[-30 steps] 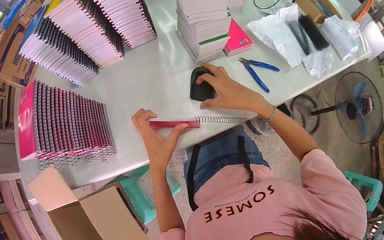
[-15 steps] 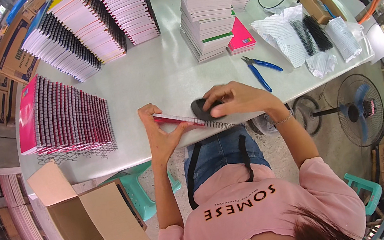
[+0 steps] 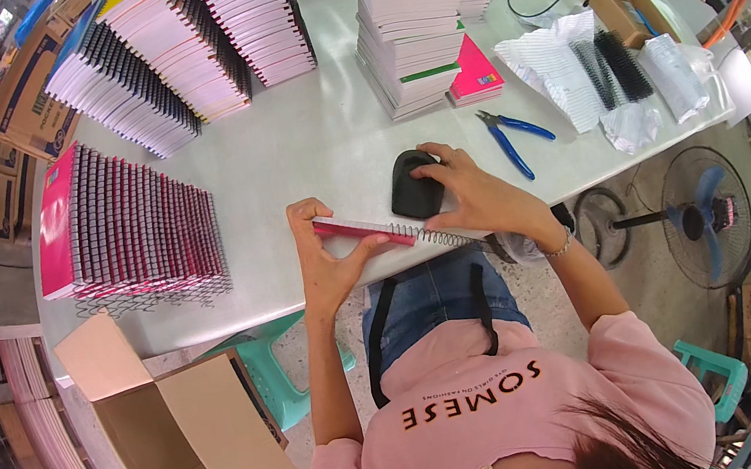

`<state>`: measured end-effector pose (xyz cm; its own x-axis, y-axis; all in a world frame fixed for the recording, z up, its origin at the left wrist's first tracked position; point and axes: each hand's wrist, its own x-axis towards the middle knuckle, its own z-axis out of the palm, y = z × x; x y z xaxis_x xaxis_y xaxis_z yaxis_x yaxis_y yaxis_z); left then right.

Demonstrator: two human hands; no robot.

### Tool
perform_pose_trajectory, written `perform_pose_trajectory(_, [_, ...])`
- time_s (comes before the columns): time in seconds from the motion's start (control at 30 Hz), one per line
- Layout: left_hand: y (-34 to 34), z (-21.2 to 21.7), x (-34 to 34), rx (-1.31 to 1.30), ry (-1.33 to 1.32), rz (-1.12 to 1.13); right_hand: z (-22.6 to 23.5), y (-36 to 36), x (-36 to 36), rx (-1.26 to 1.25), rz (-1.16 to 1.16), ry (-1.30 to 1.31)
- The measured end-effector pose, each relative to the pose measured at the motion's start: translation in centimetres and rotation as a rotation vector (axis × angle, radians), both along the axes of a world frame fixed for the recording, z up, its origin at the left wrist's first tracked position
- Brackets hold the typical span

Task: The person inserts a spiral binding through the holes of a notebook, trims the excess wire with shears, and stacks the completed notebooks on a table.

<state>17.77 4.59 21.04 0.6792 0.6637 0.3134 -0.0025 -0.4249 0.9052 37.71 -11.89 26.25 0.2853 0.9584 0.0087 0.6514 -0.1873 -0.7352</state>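
Note:
My left hand (image 3: 327, 252) pinches a thin notebook (image 3: 350, 231) with a red-pink cover, tilted above the table's near edge. A dark wire spiral (image 3: 430, 233) runs along the notebook's right end and sticks out past it. To the right, my right hand (image 3: 467, 189) has its fingers over the right edge of a black rounded object (image 3: 413, 186), roughly mouse-shaped. Its thumb is below that object, close to the spiral. Blue-handled cutters (image 3: 511, 140) lie on the table to the right of this hand.
On the left stands a stack of pink spiral notebooks (image 3: 136, 230). Tall notebook stacks (image 3: 251, 27) and unbound page stacks (image 3: 411, 0) line the far side. Black spirals (image 3: 618, 67) lie on crumpled paper (image 3: 539, 73). An open carton (image 3: 219, 429) sits below the table, a fan (image 3: 705, 217) at right.
The black object has moved away from the notebook and spiral, and turned more upright. My right hand has shifted with it. My left hand and the notebook have moved slightly right.

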Motion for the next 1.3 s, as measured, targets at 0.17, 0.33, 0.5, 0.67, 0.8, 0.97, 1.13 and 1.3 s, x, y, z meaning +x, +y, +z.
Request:
perform_pose_trajectory(0.17, [-0.4, -0.6, 0.2, -0.045, -0.041, 0.015, 1.7, -0.4, 2.0, 0.13, 0.245, 0.968])
perform_pose_trajectory(0.33, [-0.6, 0.0, 0.3, -0.106, -0.067, 0.006, 3.0, -0.6, 1.4, -0.045, 0.184, 0.616])
perform_pose_trajectory(0.5, [-0.5, -0.2, 0.5, -0.12, -0.111, -0.008, 2.9, -0.9, 1.2, 0.01, 0.204, 0.738])
perform_pose_trajectory(0.67, [-0.4, 0.2, 0.2, -0.133, -0.1, -0.025, 4.1, -0.3, 0.8, -0.051, 0.114, 0.552])
perform_pose_trajectory(0.8, [-0.3, 0.1, 0.1, -0.246, -0.152, -0.104, 4.7, -0.5, -0.3, 0.011, 0.281, 0.648])
perform_pose_trajectory(0.97, [-0.8, 0.4, 0.3, -0.243, -0.101, -0.106, 3.1, 0.6, 1.0, -0.059, 0.072, 0.411])
perform_pose_trajectory(1.13, [-0.3, -0.1, 0.2, -0.29, -0.145, -0.145, 4.4, 0.3, 0.3, -0.032, 0.216, 0.621])
perform_pose_trajectory(1.3, [-0.2, -0.3, 0.4, -0.248, -0.159, -0.199, 4.2, 0.8, 0.2, -0.052, 0.083, 0.505])
